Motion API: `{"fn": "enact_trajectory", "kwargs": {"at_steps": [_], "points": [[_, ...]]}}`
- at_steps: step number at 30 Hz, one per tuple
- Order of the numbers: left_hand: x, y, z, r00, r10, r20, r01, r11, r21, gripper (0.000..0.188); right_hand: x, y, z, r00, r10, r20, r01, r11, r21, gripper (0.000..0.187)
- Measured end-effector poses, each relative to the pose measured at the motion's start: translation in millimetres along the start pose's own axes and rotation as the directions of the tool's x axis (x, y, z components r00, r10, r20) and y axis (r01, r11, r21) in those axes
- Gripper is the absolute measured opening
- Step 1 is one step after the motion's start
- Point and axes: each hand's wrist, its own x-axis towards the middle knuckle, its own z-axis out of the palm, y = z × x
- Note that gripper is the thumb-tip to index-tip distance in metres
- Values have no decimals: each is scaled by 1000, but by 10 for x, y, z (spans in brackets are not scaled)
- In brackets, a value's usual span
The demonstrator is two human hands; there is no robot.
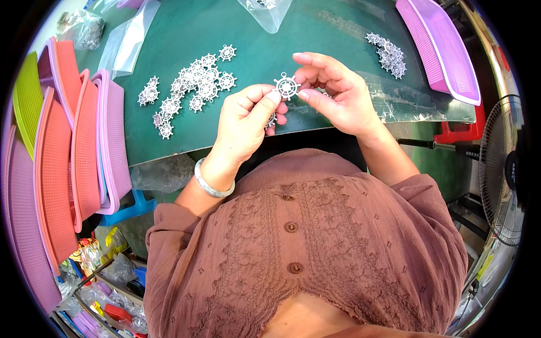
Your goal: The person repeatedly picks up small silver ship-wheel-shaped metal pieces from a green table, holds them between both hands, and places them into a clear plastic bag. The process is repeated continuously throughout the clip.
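Note:
Between the thumb and fingers of my left hand (243, 121) is a silver ship's-wheel charm (286, 86), with its spoked face turned up. Part of another charm (271, 120) shows under that hand, by the curled fingers. My right hand (344, 96) meets the held charm from the right; its thumb tip is at the rim and its index finger stretches out above. A bit of silver metal, likely one more charm, peeks out by the right palm, mostly hidden. Left of my hands, a loose pile of ship's-wheel charms (197, 81) lies on the green tabletop (253, 48).
A smaller charm cluster (387, 54) lies at the right, near a purple basket (445, 50). Stacked pink, purple and green baskets (84, 152) crowd the left edge. Clear plastic bags (128, 48) lie at the far left. A fan (501, 169) stands at the right.

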Motion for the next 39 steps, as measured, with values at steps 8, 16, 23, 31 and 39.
{"fn": "enact_trajectory", "kwargs": {"at_steps": [8, 16, 23, 31, 39], "points": [[2, 3, 1, 999, -30, 12, 31, 999, -38, 16, -4, -24, 24, 998, 43, -44, -42, 998, 40, 39], [-3, 2, -16, 997, -60, 46, 65, 993, -103, 16, -6, -19, 20, 997, 68, -20, -66, 995, 80, 40], [-10, 3, -19, 996, -62, 64, 70, 990, -126, 16, 9, -9, 42, 998, 55, 4, -55, 992, 114, 43], [-24, 12, -25, 995, -66, 75, 76, 989, -129, 17, 23, -57, 55, 995, 71, 74, -80, 990, 121, 47], [-37, 21, -38, 994, -68, 85, 79, 988, -135, 18, 36, -58, 74, 995, 50, 85, -58, 994, 97, 47]]}}
